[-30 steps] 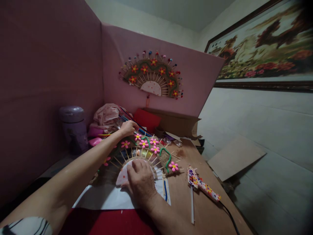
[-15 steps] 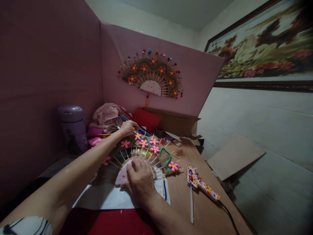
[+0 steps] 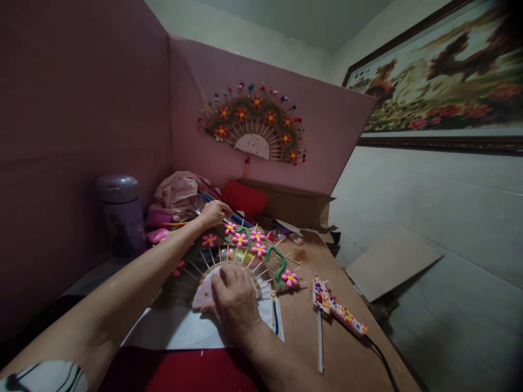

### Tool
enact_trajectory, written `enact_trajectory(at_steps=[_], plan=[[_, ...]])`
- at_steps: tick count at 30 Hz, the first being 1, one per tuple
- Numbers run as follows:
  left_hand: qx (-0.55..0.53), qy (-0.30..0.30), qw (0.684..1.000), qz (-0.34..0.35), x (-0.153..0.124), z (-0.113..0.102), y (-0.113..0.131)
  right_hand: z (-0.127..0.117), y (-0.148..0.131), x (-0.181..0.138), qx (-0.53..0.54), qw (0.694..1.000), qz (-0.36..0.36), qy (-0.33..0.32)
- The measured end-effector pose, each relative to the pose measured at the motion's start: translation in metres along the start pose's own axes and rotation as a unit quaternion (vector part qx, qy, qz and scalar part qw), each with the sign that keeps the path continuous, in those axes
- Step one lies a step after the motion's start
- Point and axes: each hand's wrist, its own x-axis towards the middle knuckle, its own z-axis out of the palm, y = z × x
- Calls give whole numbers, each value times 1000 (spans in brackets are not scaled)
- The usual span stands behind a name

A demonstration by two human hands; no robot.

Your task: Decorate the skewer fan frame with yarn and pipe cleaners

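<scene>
A half-round craft fan (image 3: pixel 272 268) of sticks and brown twine lies before me, bearing pink flowers with yellow centres and a wavy green pipe cleaner. Its white, red-dotted base (image 3: pixel 203 294) is under my right hand (image 3: pixel 237 305), whose curled fingers grip it. My left hand (image 3: pixel 214 213) reaches across the fan to its far upper edge, fingers closed and pointing down; whatever they pinch is hidden. Beneath the fan lies a white sheet (image 3: pixel 175 329). Several thin sticks and a blue strip (image 3: pixel 275 317) lie by its right end.
At right, a flower-patterned glue gun (image 3: pixel 337 309) with a glue stick and a black cord rests on the brown board (image 3: pixel 296 326). A purple bottle (image 3: pixel 121 218) stands at left, near pink cloth (image 3: pixel 177 190). A finished fan (image 3: pixel 253 128) hangs on the pink panel (image 3: pixel 318 130) behind.
</scene>
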Motion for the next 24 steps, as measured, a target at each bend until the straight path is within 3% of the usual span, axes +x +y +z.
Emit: enact_trajectory(at_steps=[24], plan=[[14,-3,1000,-16,-3,-5,8,-1,-1,1,-5,1000,4,-1]])
